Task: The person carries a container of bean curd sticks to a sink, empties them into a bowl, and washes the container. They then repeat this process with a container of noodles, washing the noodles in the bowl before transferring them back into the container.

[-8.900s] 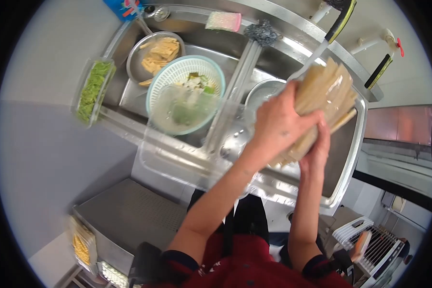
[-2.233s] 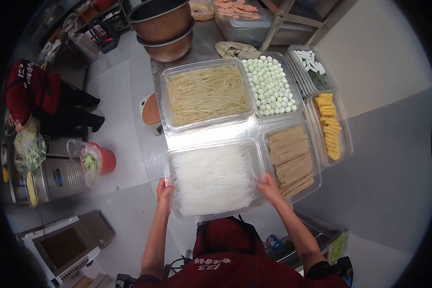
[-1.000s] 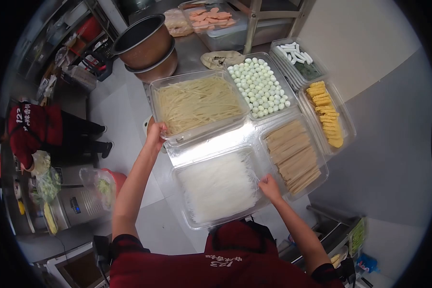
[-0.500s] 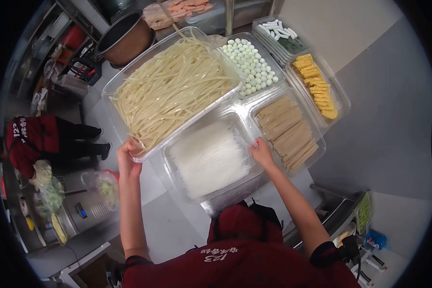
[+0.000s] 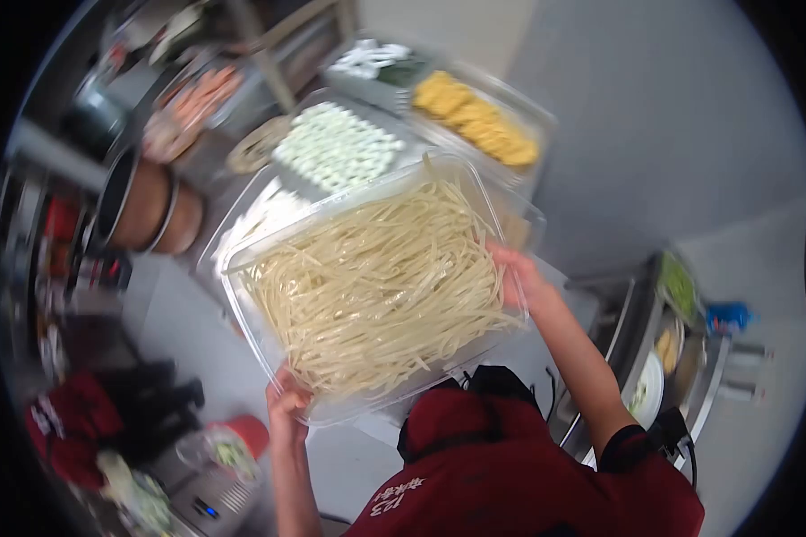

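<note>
I hold a large clear plastic tray of pale yellow noodle strips [image 5: 381, 286] up in front of me, lifted off the steel table. My left hand [image 5: 287, 398] grips its near left corner. My right hand [image 5: 521, 279] grips its right edge. Behind the lifted tray a tray of small pale green-white balls [image 5: 336, 148] and a tray of yellow pieces [image 5: 479, 125] stay on the table. The trays of white noodles and brown strips are hidden under the lifted tray. The view is blurred by motion.
Two stacked metal bowls [image 5: 148, 210] and a tray of pink slices [image 5: 192, 98] sit at the table's far left. A person in red [image 5: 72, 430] crouches at lower left beside a red bucket [image 5: 242, 438]. A sink with a blue item [image 5: 725, 318] lies at right.
My left hand took the noodle-strip tray and lifted it; my right hand left the white-noodle tray and now grips the lifted tray's right edge. The view has swung to the right.
</note>
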The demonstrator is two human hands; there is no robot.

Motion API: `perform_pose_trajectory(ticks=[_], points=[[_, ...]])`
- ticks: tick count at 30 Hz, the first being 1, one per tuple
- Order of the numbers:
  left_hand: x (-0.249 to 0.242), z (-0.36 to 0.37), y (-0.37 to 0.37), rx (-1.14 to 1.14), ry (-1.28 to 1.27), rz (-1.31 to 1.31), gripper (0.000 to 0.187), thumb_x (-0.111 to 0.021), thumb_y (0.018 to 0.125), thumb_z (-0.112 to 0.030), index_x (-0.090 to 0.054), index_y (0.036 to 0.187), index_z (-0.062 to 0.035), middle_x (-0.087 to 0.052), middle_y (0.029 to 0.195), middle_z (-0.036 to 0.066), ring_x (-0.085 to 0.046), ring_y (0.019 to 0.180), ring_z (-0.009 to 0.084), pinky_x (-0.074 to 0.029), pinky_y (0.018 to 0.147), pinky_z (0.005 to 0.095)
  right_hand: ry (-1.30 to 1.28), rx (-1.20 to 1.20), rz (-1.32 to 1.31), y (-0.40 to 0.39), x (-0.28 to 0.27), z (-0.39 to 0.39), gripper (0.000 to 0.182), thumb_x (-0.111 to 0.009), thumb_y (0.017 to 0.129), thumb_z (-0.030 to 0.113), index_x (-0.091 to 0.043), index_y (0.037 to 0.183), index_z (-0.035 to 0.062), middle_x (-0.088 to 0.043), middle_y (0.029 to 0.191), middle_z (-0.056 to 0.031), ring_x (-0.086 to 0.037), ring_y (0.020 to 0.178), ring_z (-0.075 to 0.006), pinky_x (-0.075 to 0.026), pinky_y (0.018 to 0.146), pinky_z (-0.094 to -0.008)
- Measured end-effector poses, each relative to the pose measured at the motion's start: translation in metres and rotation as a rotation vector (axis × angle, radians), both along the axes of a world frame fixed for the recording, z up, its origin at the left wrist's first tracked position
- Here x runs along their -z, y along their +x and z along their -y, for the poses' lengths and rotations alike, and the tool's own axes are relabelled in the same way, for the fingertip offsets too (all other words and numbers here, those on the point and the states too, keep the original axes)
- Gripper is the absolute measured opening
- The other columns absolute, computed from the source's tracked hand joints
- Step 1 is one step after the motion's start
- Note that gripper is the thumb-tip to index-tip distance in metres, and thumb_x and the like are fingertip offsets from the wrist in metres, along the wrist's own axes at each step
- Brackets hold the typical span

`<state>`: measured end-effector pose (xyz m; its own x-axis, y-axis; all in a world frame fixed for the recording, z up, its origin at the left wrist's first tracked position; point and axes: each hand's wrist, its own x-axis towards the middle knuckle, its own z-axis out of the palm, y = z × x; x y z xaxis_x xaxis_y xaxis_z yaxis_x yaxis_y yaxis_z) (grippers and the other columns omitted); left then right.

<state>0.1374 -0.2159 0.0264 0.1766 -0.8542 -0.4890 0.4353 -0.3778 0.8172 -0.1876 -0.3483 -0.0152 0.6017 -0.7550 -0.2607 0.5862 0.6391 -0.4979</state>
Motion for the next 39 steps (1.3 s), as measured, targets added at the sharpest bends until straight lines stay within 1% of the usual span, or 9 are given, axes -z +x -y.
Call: perform_pose_trajectory(ticks=[4,12,15,17,19,21,27,34,39], points=[[0.004,0.046,-0.041,0.359,-0.038,0.112,0.071,-0.044,0.043,-0.01,-0.042,0.111,0.0096,-0.054,0.082,0.008,-0.045,0.058,0.0101,-0.038,0.055,0.0166,0.113,0.305,-0.088,-0.076,-0.003,-0.086,0.064,-0.049,0.07,0.011,-0.02,0.127,0.0074,-0.038,0.12,-0.0134,-0.042,0.108,-0.0242,-0.035,0.09,-0.0362],[0.012,0.093,-0.247,1.199,-0.127,0.058,0.052,-0.049,0.058,-0.014,-0.048,0.107,0.0048,-0.056,0.089,0.007,-0.052,0.078,0.0133,-0.04,0.068,0.0236,0.21,1.305,0.023,-0.119,-0.004,-0.345,0.068,-0.044,0.059,0.005,-0.027,0.124,0.0095,-0.041,0.116,-0.013,-0.044,0.103,-0.0269,-0.037,0.086,-0.0415],[-0.002,0.033,-0.342,1.5,-0.163,0.235,0.045,-0.05,0.066,-0.015,-0.048,0.108,0.0027,-0.056,0.091,0.006,-0.052,0.081,0.0147,-0.04,0.071,0.0243,0.337,1.664,-0.027,-0.096,0.0,-0.449,0.067,-0.044,0.057,0.005,-0.03,0.122,0.0088,-0.042,0.115,-0.0133,-0.045,0.101,-0.0273,-0.038,0.085,-0.042],[-0.013,-0.037,-0.403,1.789,-0.151,0.116,0.042,-0.049,0.071,-0.013,-0.046,0.111,0.0018,-0.054,0.097,0.007,-0.051,0.087,0.0151,-0.038,0.075,0.0235,0.375,1.881,-0.035,-0.075,0.001,-0.519,0.068,-0.044,0.056,0.006,-0.03,0.122,0.0084,-0.042,0.114,-0.0135,-0.045,0.101,-0.0279,-0.039,0.085,-0.0421],[0.027,-0.108,-0.469,1.911,-0.133,-0.009,0.038,-0.048,0.075,-0.014,-0.047,0.111,-0.0021,-0.054,0.094,0.003,-0.049,0.08,0.0091,-0.038,0.067,0.0198,0.464,2.132,-0.019,-0.067,0.01,-0.573,0.067,-0.044,0.055,0.008,-0.032,0.121,0.0073,-0.044,0.112,-0.0138,-0.046,0.1,-0.0284,-0.039,0.085,-0.042],[0.061,-0.178,-0.519,2.051,-0.125,-0.15,0.038,-0.046,0.078,-0.013,-0.044,0.114,-0.0029,-0.05,0.108,0.006,-0.048,0.093,0.012,-0.037,0.076,0.0231,0.52,2.333,0.005,-0.06,0.013,-0.617,0.066,-0.043,0.055,0.008,-0.032,0.12,0.0078,-0.046,0.108,-0.0125,-0.048,0.095,-0.0276,-0.041,0.082,-0.0405],[0.089,-0.294,-0.57,2.028,-0.271,-0.047,0.04,-0.047,0.081,-0.022,-0.042,0.115,-0.0022,-0.047,0.111,0.008,-0.045,0.102,0.0178,-0.036,0.084,0.0303,0.736,2.494,-0.23,-0.098,0.049,-0.745,0.052,-0.044,0.058,0.014,-0.042,0.109,0.0049,-0.05,0.099,-0.011,-0.05,0.09,-0.0257,-0.043,0.078,-0.0376],[0.137,-0.229,-0.464,1.984,0.054,0.29,0.031,-0.046,0.082,-0.02,-0.046,0.107,-0.002,-0.05,0.105,0.008,-0.05,0.095,0.0195,-0.04,0.079,0.0311,0.825,2.325,-0.312,-0.167,0.131,-0.819,0.024,-0.043,0.063,0.014,-0.047,0.085,0.0067,-0.053,0.087,-0.0083,-0.051,0.084,-0.0221,-0.044,0.073,-0.0363],[0.119,-0.214,-0.461,1.854,0.101,0.245,0.027,-0.046,0.082,-0.016,-0.048,0.103,-0.0002,-0.053,0.099,0.011,-0.053,0.091,0.0194,-0.042,0.079,0.0305,0.743,2.546,-0.12,-0.159,0.127,-0.772,0.04,-0.044,0.061,0.013,-0.048,0.099,0.0037,-0.054,0.094,-0.01,-0.051,0.088,-0.0247,-0.043,0.077,-0.037]])
